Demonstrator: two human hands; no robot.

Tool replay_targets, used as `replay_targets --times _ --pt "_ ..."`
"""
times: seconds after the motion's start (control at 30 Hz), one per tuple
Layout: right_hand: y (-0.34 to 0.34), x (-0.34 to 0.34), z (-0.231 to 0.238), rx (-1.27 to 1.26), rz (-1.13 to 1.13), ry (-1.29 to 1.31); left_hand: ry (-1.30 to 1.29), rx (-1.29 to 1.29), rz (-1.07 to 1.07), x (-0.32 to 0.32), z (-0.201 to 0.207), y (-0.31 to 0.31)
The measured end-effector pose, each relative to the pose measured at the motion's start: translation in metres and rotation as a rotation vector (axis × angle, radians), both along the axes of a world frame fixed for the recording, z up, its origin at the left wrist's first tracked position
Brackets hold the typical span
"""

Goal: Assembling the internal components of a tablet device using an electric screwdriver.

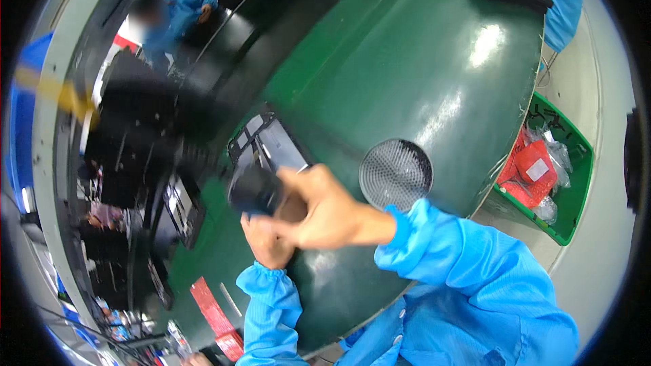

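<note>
A black, cylinder-shaped object [256, 190], blurred, is held over the green table. My right hand [329, 211] is closed around its right side, thumb low and fingers above. My left hand [268, 240] is just below, its curled fingers against the underside of the cylinder; the right hand partly covers them. Right behind the cylinder lies a flat dark device housing [274, 137] with grey and silver panels inside, its near end hidden by the cylinder and my hands. A round dark dish with a dotted grid surface [395, 173] rests near my right forearm.
The green tabletop [407, 74] curves to an edge on the right. Beyond it stands a green bin [576, 196] of red and clear packets. Red strips [215, 308] lie at the lower left. Other housings [182, 210] line the left. A blue-sleeved person [180, 17] is far left.
</note>
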State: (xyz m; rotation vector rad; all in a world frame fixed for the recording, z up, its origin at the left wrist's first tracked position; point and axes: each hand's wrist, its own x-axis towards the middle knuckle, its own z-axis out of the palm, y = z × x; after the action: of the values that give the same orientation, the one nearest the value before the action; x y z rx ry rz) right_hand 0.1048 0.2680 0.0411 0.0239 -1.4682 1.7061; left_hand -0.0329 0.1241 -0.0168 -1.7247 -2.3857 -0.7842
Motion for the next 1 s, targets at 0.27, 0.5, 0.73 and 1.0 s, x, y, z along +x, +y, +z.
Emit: replay_targets --times 0.27,0.5,0.73,1.0 --pt "0.068 0.058 0.026 -0.089 -0.271 -0.075 0.149 -0.026 -0.154 0.101 0.008 -0.066" --pt "0.076 0.065 -0.003 -0.024 -0.3 -0.058 0.009 -0.099 -0.071 0.154 -0.001 -0.083" --pt "0.077 0.069 -0.004 -0.022 -0.312 -0.08 0.014 -0.022 -0.01 0.16 -0.005 -0.063" --pt "0.081 0.075 -0.007 -0.016 -0.329 -0.111 -0.114 0.228 -0.218 0.139 -0.001 -0.068"
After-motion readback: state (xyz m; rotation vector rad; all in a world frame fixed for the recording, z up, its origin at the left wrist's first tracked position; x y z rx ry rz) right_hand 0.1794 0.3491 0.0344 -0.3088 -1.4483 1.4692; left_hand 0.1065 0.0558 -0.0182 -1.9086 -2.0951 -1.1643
